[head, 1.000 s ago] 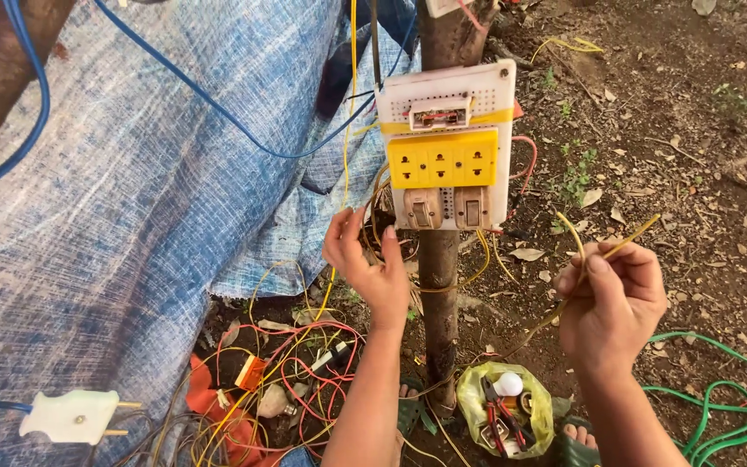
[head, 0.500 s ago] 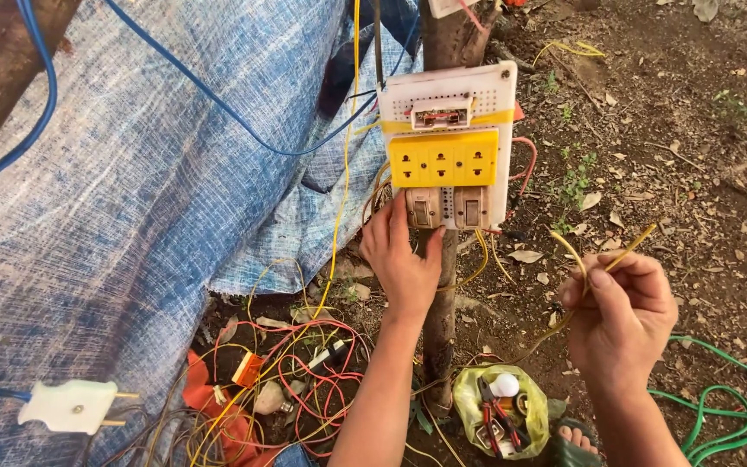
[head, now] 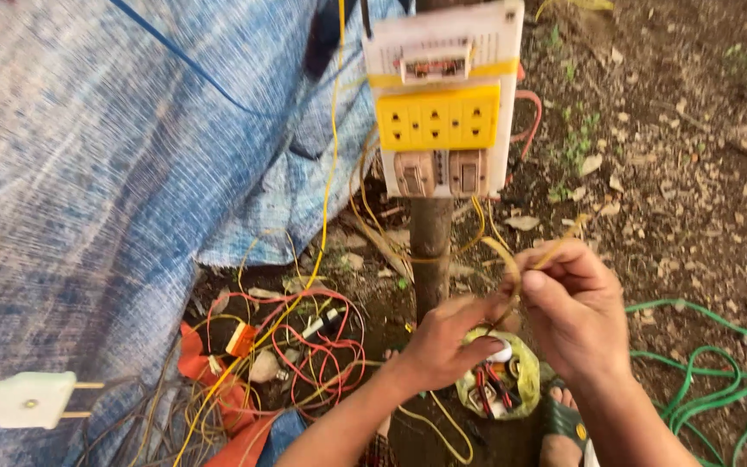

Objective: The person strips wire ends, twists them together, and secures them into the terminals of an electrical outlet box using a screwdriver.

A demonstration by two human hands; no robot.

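My right hand point(head: 574, 307) pinches a thin yellow wire point(head: 508, 264) whose bent ends stick up past my thumb. My left hand point(head: 450, 342) has come beside it and its fingers touch the same wire from below. Both hands are low in front of a wooden post point(head: 430, 246). On the post hangs a white board point(head: 439, 39) carrying a yellow socket strip point(head: 438, 118) and two beige switches point(head: 441, 173). Yellow wires hang from the board's underside towards my hands.
A blue woven tarp point(head: 88, 173) covers the left side. A white two-pin plug point(head: 19, 399) lies at lower left. Red and yellow wire tangles point(head: 291, 337) lie on the dirt. A yellow-green bag of small parts point(head: 499, 385) sits below my hands. Green cable point(head: 719, 380) coils at right.
My left hand came down from the board's underside to meet the right hand at the yellow wire. The view has moved closer and lower.
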